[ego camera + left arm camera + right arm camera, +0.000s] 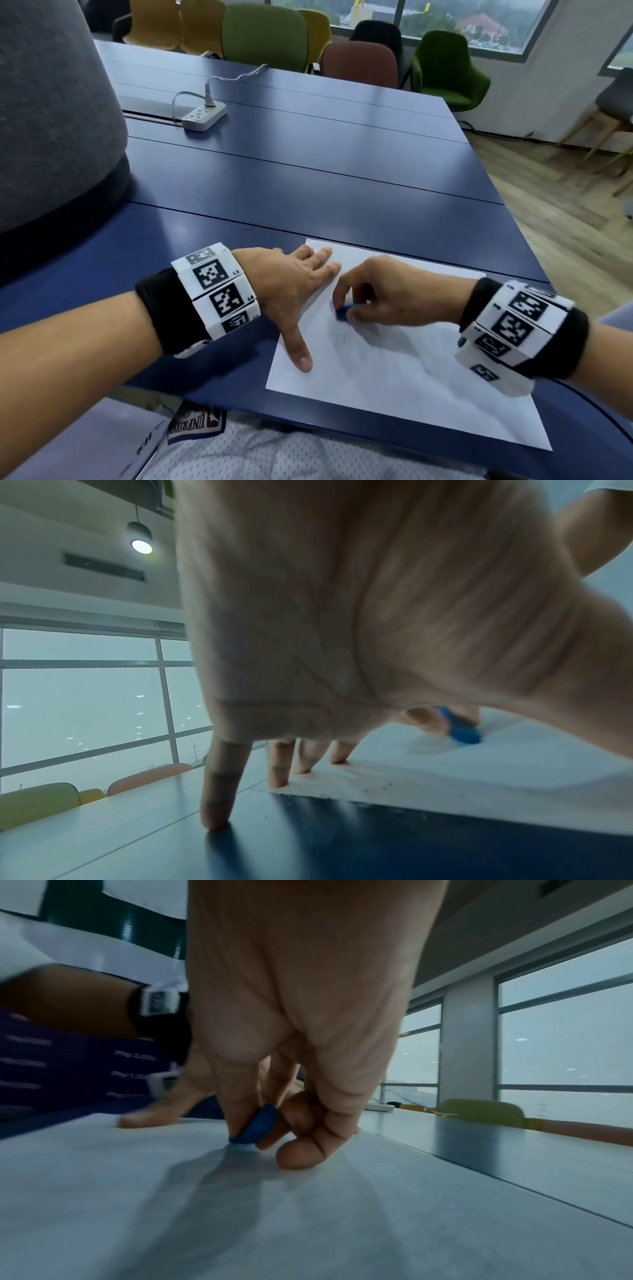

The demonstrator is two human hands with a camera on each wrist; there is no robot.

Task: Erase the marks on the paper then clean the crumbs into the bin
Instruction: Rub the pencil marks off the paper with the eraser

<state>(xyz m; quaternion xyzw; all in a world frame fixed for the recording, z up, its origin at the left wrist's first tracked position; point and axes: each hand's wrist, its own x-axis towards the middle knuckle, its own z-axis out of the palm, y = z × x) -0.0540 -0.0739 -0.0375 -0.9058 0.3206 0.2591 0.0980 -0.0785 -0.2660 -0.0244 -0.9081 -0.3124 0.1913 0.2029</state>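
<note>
A white sheet of paper [404, 377] lies on the blue table [308, 178] near its front edge. My right hand [387, 298] pinches a small blue eraser [342, 313] and presses its tip onto the paper; the eraser [257, 1129] and paper [171, 1204] also show in the right wrist view. Faint pencil marks [344, 337] lie just below the eraser. My left hand [298, 291] lies flat with spread straight fingers on the paper's left edge, thumb [299, 353] pointing toward me. Dark crumbs [383, 787] dot the paper [479, 791] by the left fingertips [277, 783]. The eraser [462, 730] is blurred. No bin is in view.
A white power strip [204, 118] with a plugged cable sits far back left on the table. A grey padded object [51, 120] rises at the left. Coloured chairs [359, 63] line the far side. The table's right edge [513, 219] drops to a wooden floor.
</note>
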